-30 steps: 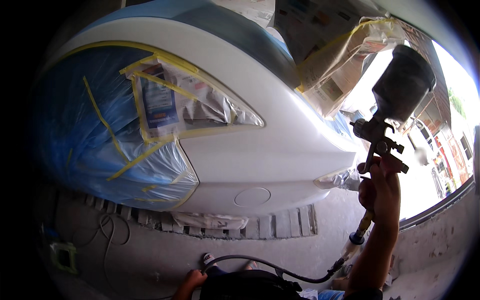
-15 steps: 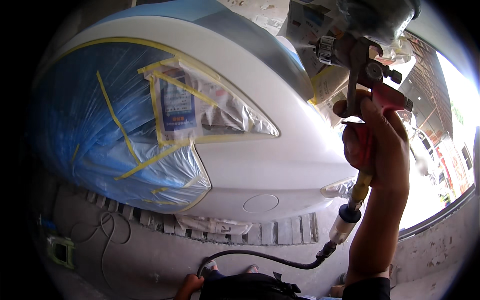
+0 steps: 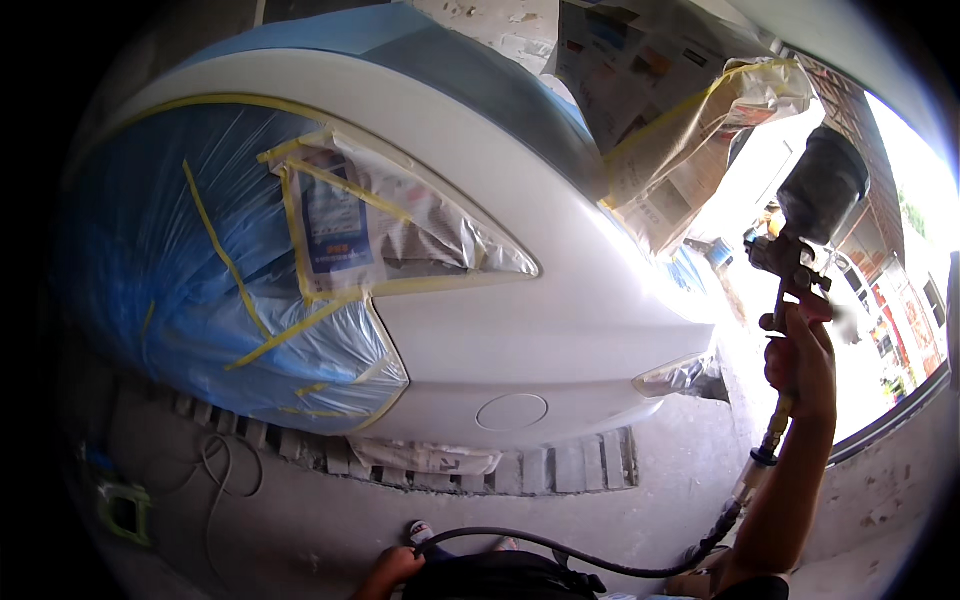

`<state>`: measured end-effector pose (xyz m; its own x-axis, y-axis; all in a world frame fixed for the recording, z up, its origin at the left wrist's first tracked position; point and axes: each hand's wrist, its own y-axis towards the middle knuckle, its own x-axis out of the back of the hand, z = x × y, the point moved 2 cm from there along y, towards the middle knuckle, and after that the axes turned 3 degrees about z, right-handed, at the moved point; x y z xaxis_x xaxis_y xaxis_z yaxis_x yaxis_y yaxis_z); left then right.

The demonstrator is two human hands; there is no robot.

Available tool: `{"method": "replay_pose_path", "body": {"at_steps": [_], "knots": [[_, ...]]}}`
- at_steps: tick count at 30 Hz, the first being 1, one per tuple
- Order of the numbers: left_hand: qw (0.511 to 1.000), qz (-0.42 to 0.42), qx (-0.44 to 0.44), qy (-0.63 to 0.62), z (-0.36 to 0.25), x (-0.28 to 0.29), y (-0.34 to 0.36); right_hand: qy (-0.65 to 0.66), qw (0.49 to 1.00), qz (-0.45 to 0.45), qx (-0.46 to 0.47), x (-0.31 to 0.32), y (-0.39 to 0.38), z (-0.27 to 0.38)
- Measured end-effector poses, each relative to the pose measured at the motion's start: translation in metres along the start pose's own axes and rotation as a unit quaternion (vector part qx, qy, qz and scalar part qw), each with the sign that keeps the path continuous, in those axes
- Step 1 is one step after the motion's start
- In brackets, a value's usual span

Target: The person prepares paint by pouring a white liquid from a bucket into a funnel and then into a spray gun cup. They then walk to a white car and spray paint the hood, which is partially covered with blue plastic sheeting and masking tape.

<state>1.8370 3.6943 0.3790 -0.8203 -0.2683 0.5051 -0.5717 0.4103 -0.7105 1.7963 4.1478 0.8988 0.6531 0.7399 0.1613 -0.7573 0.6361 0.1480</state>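
My right hand [image 3: 803, 365] is wrapped round a spray gun [image 3: 788, 264] with a dark cup [image 3: 822, 184] on top, held upright at the right of the white bodywork [image 3: 470, 340]. A black hose [image 3: 570, 550] runs from the gun's fitting down to my left hand [image 3: 400, 568], which grips it low at the bottom edge. The bodywork is masked with blue plastic sheeting [image 3: 200, 250], yellow tape and newspaper [image 3: 335, 230]; more paper [image 3: 690, 150] is taped at its upper right.
The car stands over a floor grate [image 3: 560, 465]. A grey cable [image 3: 220, 470] and a green object [image 3: 125, 512] lie at the lower left. A bright doorway opens at the right, beside a scuffed wall [image 3: 880, 490].
Half a second ago the gun was higher and closer, toward the top middle; now it is farther right and lower. Both hands have kept hold of gun and hose.
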Motion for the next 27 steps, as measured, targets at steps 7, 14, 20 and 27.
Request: {"method": "replay_pose_path", "body": {"at_steps": [7,14,20,27], "knots": [[0.999,0.008,-0.014,0.039,-0.029,0.018,-0.002,-0.058,0.998,-0.018,-0.026,0.030,0.021,-0.010],[1.000,-0.017,0.017,0.015,-0.032,0.029,-0.007,-0.053,0.996,0.059,0.048,-0.033,0.039,0.030],[0.997,-0.045,0.041,-0.041,-0.011,0.036,-0.015,0.010,0.975,0.201,0.100,-0.108,0.063,0.080],[0.993,-0.068,0.060,-0.070,0.012,0.036,-0.018,0.104,0.939,0.307,0.110,-0.158,0.078,0.114]]}}
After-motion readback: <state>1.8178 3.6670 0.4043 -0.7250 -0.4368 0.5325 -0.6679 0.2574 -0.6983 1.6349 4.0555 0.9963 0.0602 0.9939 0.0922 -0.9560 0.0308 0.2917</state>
